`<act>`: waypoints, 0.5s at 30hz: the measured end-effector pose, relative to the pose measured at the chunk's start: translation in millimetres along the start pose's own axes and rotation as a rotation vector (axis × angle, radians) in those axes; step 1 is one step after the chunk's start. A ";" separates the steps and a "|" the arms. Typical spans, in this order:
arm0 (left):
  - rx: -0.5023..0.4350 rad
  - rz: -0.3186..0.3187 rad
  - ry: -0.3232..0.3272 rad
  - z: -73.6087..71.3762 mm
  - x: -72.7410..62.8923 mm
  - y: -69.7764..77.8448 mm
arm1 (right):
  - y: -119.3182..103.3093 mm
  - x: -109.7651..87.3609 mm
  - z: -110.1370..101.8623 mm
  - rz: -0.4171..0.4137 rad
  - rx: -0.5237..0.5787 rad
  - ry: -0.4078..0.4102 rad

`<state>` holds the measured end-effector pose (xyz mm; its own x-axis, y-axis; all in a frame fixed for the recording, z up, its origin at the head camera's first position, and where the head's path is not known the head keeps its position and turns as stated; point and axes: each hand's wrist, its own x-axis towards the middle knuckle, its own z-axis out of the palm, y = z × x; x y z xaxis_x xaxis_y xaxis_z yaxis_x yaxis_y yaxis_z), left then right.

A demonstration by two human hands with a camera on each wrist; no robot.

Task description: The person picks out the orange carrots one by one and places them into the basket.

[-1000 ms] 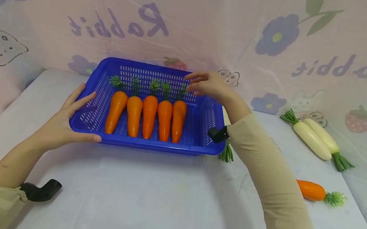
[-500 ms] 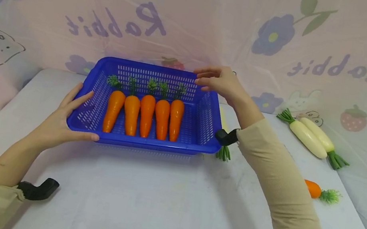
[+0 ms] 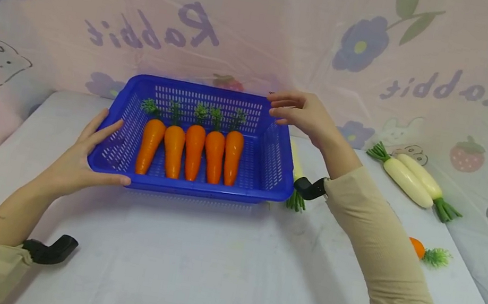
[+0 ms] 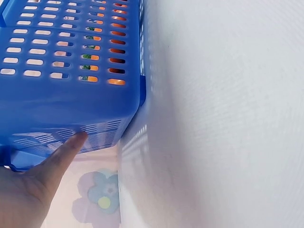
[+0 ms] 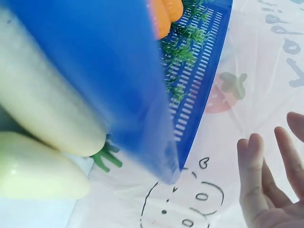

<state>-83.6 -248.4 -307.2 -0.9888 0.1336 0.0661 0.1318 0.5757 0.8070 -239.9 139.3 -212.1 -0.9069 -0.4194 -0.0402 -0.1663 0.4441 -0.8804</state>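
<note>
A blue plastic basket [image 3: 198, 191] with slotted walls stands on the white-covered table. Inside it several orange carrots [image 3: 194, 152] lie side by side, their leafy tops toward the back wall. My left hand [image 3: 72, 166] rests spread around the basket's front left corner, thumb along the front rim and fingers at the left rim. In the left wrist view one straight finger [image 4: 71, 144] touches the outer wall. My right hand [image 3: 305, 115] hovers at the back right corner, fingers loosely bent and holding nothing; the right wrist view shows this hand [image 5: 270, 185] apart from the basket.
Just right of the basket lies a white radish [image 3: 296, 162], partly hidden by the basket and right wrist. Two more white radishes [image 3: 408, 183] lie farther right. A carrot [image 3: 417, 247] is mostly covered by the right sleeve. A printed curtain [image 3: 254, 30] hangs behind.
My right hand has moved right, from over the basket's back part to its back right corner. My left hand keeps its place on the basket, and the carrots lie as before.
</note>
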 end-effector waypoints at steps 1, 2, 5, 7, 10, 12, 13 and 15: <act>0.000 0.001 0.000 0.1 0.1 -0.1 | 0.8 -1.7 -1.4 -0.004 -0.001 0.000; 0.000 0.002 0.000 0.3 0.4 -0.5 | 2.4 -2.9 -2.7 -0.003 -0.002 0.004; 0.004 -0.002 -0.002 0.5 0.9 -1.1 | 7.2 -7.0 -5.9 0.006 -0.001 0.021; 0.003 -0.005 -0.004 0.6 1.3 -1.4 | 11.0 -9.5 -7.2 0.020 0.005 0.033; 0.003 -0.011 -0.008 0.7 1.5 -1.1 | 17.9 -12.7 -8.9 0.040 0.021 0.042; 0.001 -0.012 -0.009 0.5 1.1 -0.5 | 22.6 -14.3 -10.0 0.043 0.028 0.042; 0.002 -0.013 -0.010 0.4 1.0 -0.1 | 24.7 -15.4 -10.7 0.044 0.031 0.044; 0.009 -0.015 -0.011 0.5 0.7 0.7 | 29.0 -17.6 -12.6 0.044 0.024 0.051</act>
<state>-84.1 -247.5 -306.9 -0.9899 0.1336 0.0481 0.1179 0.5846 0.8027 -233.6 169.5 -230.9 -0.9318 -0.3587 -0.0554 -0.1170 0.4414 -0.8896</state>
